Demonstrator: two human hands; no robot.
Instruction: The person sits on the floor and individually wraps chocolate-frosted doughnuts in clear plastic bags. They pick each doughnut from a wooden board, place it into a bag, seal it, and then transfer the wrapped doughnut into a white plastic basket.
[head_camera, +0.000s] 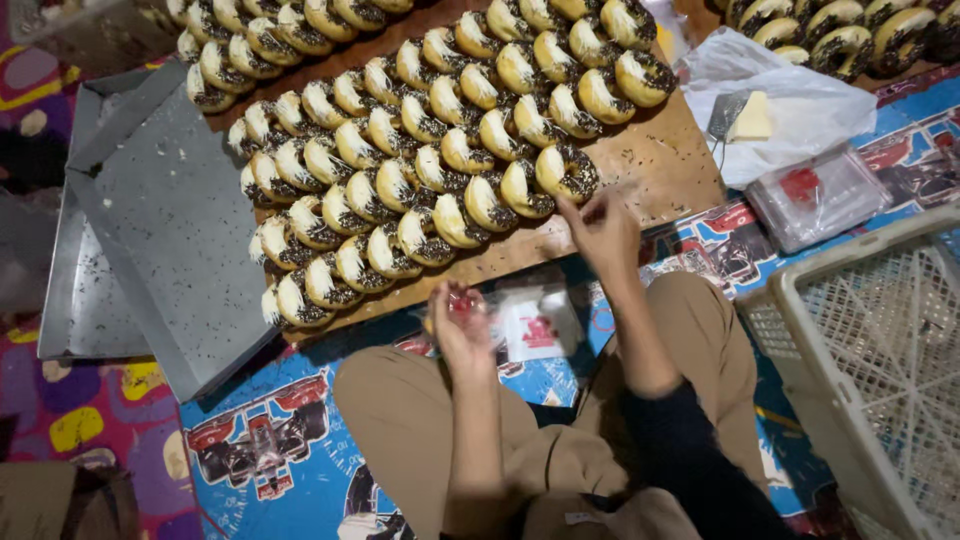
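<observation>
Rows of glazed doughnuts (430, 150) fill a wooden board (660, 165) on a patterned floor mat (270, 440). At six o'clock, the left hand (462, 325) clasps a small clear packet (468, 303); the right hand (603, 232), fingertips pinched together, hovers just beside the nearest doughnut.

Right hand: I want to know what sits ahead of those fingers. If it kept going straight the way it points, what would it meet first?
Most likely the nearest doughnut, at the end of the row on the wooden board. The right hand points up toward it, though depth is hard to judge.
</observation>
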